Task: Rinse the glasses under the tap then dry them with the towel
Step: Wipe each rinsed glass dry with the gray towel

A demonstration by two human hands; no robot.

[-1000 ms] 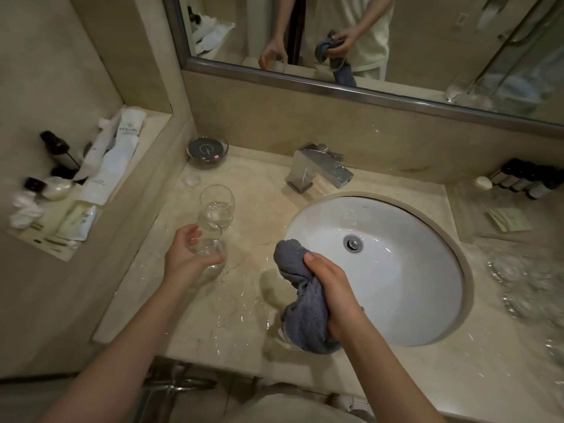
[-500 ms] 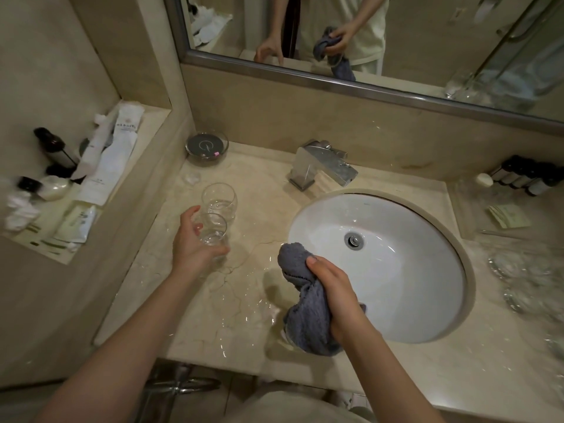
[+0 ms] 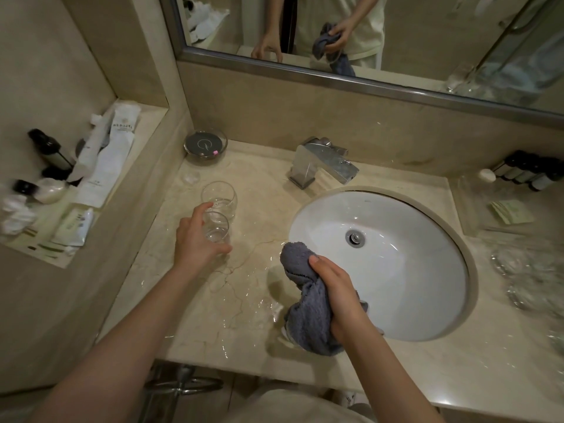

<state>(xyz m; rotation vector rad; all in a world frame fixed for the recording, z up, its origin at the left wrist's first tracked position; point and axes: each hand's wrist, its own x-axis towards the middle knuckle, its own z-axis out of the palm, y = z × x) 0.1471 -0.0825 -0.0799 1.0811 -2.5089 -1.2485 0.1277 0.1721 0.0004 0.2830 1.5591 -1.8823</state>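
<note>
My left hand [image 3: 195,239] grips a small clear glass [image 3: 217,228] from the left, over the wet marble counter [image 3: 253,184]. The glass sits right in front of a second clear glass [image 3: 219,193] that stands upright on the counter. I cannot tell whether the two glasses touch. My right hand [image 3: 338,288] holds a bunched grey towel [image 3: 305,322] at the front left rim of the white basin [image 3: 412,285]. The chrome tap [image 3: 323,164] stands behind the basin, with no water running.
Water is splashed on the counter between my hands. A round dish [image 3: 206,145] sits at the back left. A side ledge [image 3: 61,193] holds bottles and sachets. Several blurred clear glasses [image 3: 531,270] lie right of the basin, with dark bottles [image 3: 531,172] behind.
My left hand has carried the glass away from me, up close to the standing glass. My right hand and the towel have barely moved.
</note>
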